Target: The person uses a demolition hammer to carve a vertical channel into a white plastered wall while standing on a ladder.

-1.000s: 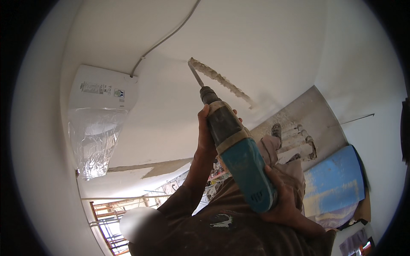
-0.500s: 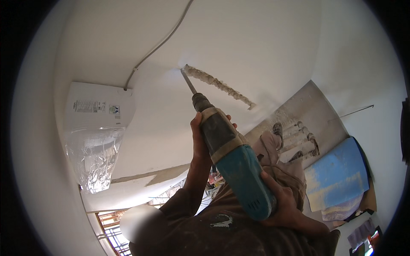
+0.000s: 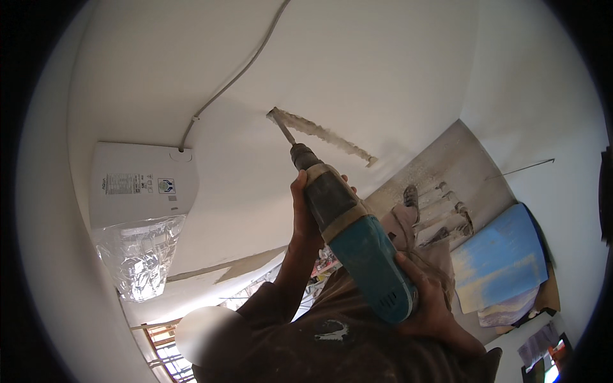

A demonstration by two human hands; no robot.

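The teal rotary hammer [image 3: 373,262] hides most of both hands' fingers, and its rear handle and trigger are out of sight behind the body. The left hand [image 3: 304,214] is closed around the front housing, thumb along the near-left side, fingertips showing past the opposite edge. The right hand [image 3: 429,297] grips the rear end, thumb laid against the casing; its remaining fingers cannot be made out. Both elbows are bent, the right forearm partly cut off by the dark shirt [image 3: 377,351].

Beyond the left hand, the chisel bit [image 3: 285,129] reaches the left end of a rough groove [image 3: 322,133] in the white wall [image 3: 383,76]; how deep its tip sits is unclear. Left of the left hand hangs a white casing [image 3: 137,185] partly wrapped in clear film [image 3: 143,255], a grey cable [image 3: 236,76] running up from it. Right of the right hand lies a blue sheet [image 3: 504,255].
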